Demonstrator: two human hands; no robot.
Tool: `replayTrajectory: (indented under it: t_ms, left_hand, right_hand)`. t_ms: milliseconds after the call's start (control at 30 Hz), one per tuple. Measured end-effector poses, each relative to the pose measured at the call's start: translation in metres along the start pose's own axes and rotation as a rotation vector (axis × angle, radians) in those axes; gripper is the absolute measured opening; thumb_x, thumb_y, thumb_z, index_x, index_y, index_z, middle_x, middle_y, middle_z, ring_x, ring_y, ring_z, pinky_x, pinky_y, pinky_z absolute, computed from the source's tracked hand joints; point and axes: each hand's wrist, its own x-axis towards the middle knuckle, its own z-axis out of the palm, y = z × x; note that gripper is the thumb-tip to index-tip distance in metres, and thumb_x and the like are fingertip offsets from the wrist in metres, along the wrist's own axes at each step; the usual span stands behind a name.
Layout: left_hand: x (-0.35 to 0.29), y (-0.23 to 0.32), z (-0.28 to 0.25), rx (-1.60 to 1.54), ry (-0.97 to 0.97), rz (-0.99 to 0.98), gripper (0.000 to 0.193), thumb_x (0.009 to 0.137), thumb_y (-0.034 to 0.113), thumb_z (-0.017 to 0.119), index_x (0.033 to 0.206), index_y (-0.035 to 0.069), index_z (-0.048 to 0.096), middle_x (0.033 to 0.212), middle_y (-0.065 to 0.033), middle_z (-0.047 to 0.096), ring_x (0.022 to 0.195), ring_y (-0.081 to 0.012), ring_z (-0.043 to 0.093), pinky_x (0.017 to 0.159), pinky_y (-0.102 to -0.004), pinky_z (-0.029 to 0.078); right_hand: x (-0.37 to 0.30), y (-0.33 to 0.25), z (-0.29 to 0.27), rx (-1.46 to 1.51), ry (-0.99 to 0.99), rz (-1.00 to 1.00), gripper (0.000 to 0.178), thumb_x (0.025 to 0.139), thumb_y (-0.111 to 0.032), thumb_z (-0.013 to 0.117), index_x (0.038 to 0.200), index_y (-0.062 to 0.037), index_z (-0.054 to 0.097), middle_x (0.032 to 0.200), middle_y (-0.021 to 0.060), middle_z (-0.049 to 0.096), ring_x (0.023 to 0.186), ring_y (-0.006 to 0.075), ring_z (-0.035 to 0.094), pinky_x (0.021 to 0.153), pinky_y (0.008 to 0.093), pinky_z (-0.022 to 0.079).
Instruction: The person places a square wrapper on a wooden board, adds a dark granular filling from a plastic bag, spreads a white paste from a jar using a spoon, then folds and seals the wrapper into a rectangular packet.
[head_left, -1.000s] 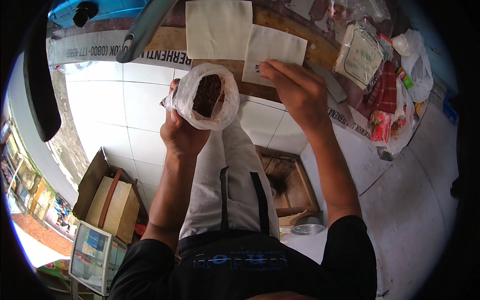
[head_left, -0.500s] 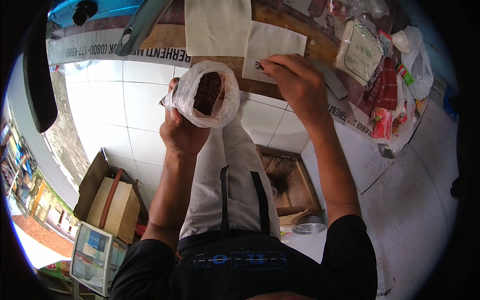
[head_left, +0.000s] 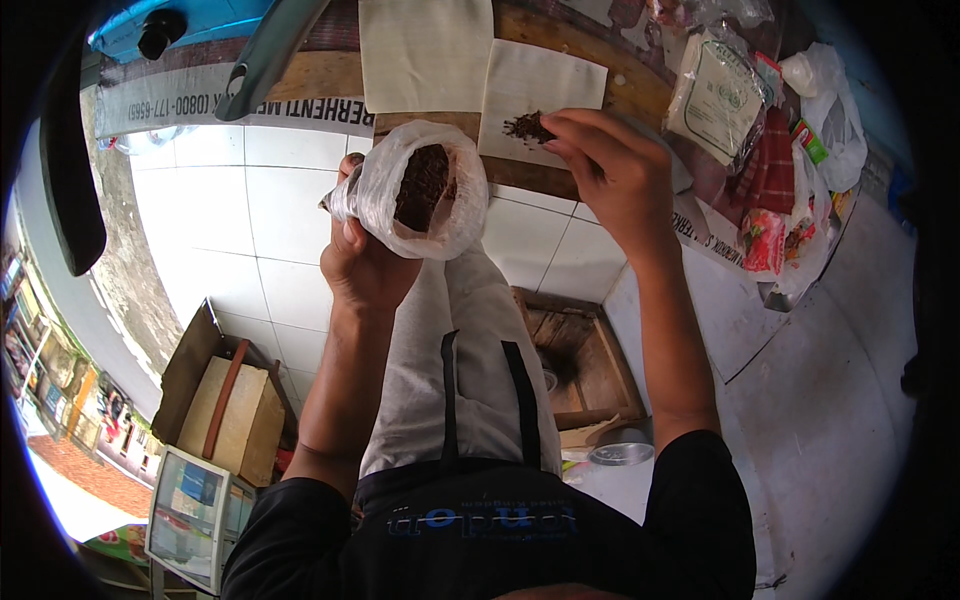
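Left cream sheet (head_left: pixel 427 55) cut off at top, left hand (head_left: pixel 368 262) partly hidden by plastic bag (head_left: pixel 383 205)

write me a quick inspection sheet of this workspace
surface: wooden board, with left sheet and right sheet on it
job's things: bag with brown shreds inside; small brown pile on the right sheet
clutter: clear packet and red cloth, right of the sheets
hands: left hand holds the bag; right hand at the pile, grip unclear
cables: nothing seen
surroundings: tiled floor, wooden box, glass case
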Motion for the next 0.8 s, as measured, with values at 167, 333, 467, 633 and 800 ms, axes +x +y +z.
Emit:
replayTrajectory:
  t_ms: [167,333,467,633,800]
  left_hand:
    - [-0.001,-0.001,0.002,0.046,0.047,-0.002,0.084,0.081,0.044,0.076,0.15,0.007,0.047,0.149,-0.0156,0.053,0.14,-0.0331,0.049,0.121,-0.0502,0.037]
    - [0.001,-0.001,0.001,0.053,0.04,-0.014,0.083,0.08,0.043,0.076,0.149,0.007,0.048,0.148,-0.0153,0.053,0.14,-0.0327,0.049,0.121,-0.0492,0.038]
    - [0.005,-0.002,0.0,-0.002,-0.009,-0.025,0.082,0.082,0.043,0.074,0.15,0.007,0.047,0.149,-0.0153,0.053,0.141,-0.0327,0.049,0.121,-0.0491,0.037]
    - [0.01,-0.004,-0.001,-0.031,-0.057,-0.009,0.081,0.084,0.046,0.07,0.151,0.006,0.045,0.151,-0.0161,0.051,0.141,-0.0331,0.048,0.121,-0.0498,0.036]
    - [0.011,-0.003,-0.002,-0.029,-0.066,-0.006,0.082,0.085,0.047,0.069,0.151,0.006,0.045,0.152,-0.0168,0.05,0.142,-0.0332,0.048,0.121,-0.0503,0.037]
  right_hand:
    - [-0.002,0.0,-0.003,0.066,0.024,0.064,0.023,0.082,0.007,0.077,0.104,-0.0013,0.075,0.097,0.01,0.077,0.082,0.0207,0.077,0.067,0.028,0.061]
    - [-0.003,0.002,0.001,0.095,0.067,0.081,0.026,0.083,0.006,0.075,0.107,-0.0049,0.074,0.093,0.0089,0.077,0.079,0.0206,0.077,0.066,0.0306,0.061]
    - [-0.001,0.0,0.0,0.09,0.064,0.087,0.024,0.083,0.003,0.076,0.106,-0.0056,0.074,0.095,0.0084,0.076,0.073,0.0211,0.075,0.062,0.0309,0.059]
    - [0.003,-0.002,0.004,-0.006,0.045,0.063,0.023,0.084,-0.001,0.077,0.106,-0.0057,0.075,0.1,0.0067,0.072,0.075,0.0206,0.069,0.063,0.0309,0.054]
    - [-0.001,-0.006,0.013,-0.111,0.017,0.062,0.03,0.085,0.008,0.068,0.11,-0.0064,0.074,0.103,0.0074,0.067,0.084,0.0221,0.067,0.067,0.0316,0.053]
